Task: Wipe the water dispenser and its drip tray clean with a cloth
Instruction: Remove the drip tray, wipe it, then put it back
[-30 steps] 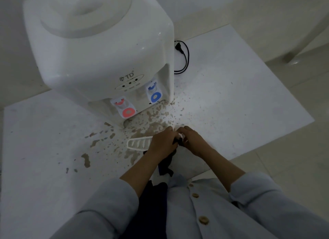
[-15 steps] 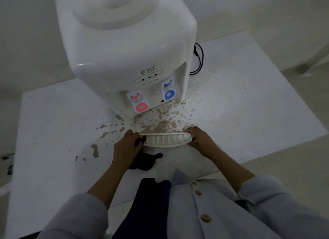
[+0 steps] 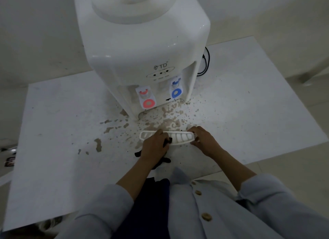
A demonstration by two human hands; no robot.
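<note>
Now I'm on the drip tray (image 3: 179, 137), lying on the worktop (image 3: 53, 132) at six o'clock of the dispenser (image 3: 142, 48): right hand (image 3: 204, 140) pinches its end, left hand (image 3: 154, 146) grips the cloth (image 3: 167, 142) against it. Next, I judge, rubbing along the slots.

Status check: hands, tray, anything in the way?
Left hand presses dark cloth on white slotted drip tray. Right hand grips tray's end. Nothing in the way.

My left hand (image 3: 154, 146) covers most of the dark cloth (image 3: 161, 161) and the drip tray's (image 3: 181, 137) middle; the water dispenser's (image 3: 142, 48) top is cut off by the frame
</note>
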